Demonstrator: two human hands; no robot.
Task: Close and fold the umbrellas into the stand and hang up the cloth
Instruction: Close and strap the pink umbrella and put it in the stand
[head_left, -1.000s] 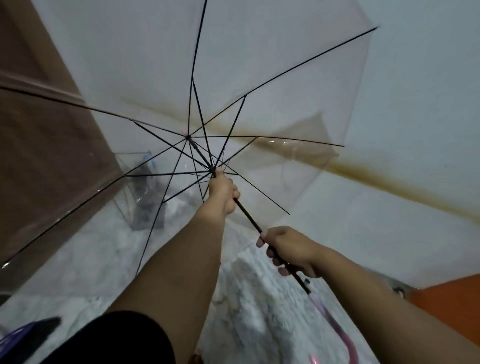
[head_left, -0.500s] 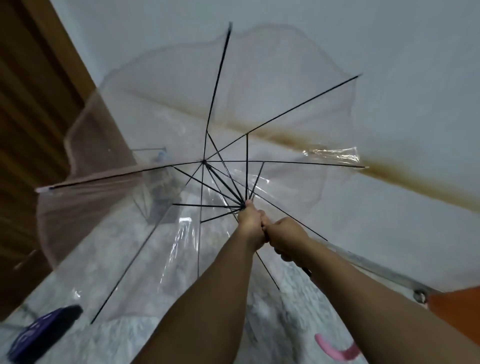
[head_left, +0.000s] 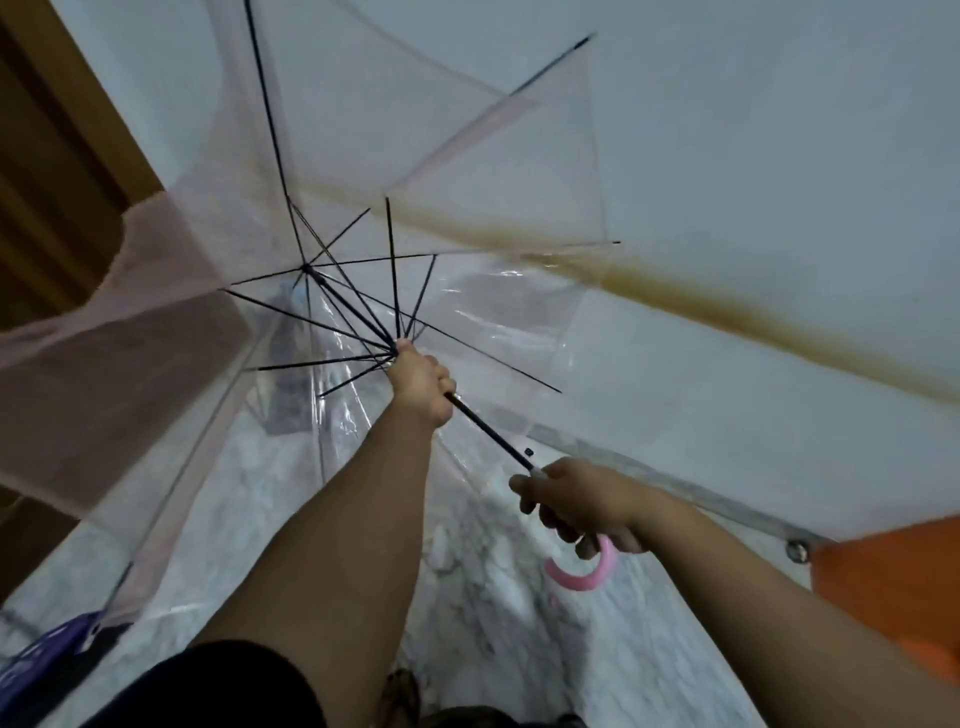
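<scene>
Left hand (head_left: 423, 387), at the centre of the frame, is clenched around the black shaft (head_left: 488, 428) of a transparent umbrella (head_left: 467, 171), right where the thin black ribs (head_left: 332, 332) fan out. Right hand (head_left: 584, 506), lower right of centre, grips the same shaft at its lower end, with the curved pink handle (head_left: 587, 574) poking out below the fingers. Half-collapsed, the umbrella's clear, pink-edged canopy fills the upper left and centre of the frame, sagging in loose folds. Behind it is a pale wall (head_left: 779, 130) with a brown stain streak (head_left: 701, 296). Marbled floor (head_left: 493, 597) runs along the bottom, a purple object (head_left: 47, 649) sits at lower left, and an orange surface (head_left: 893, 582) is at lower right.
</scene>
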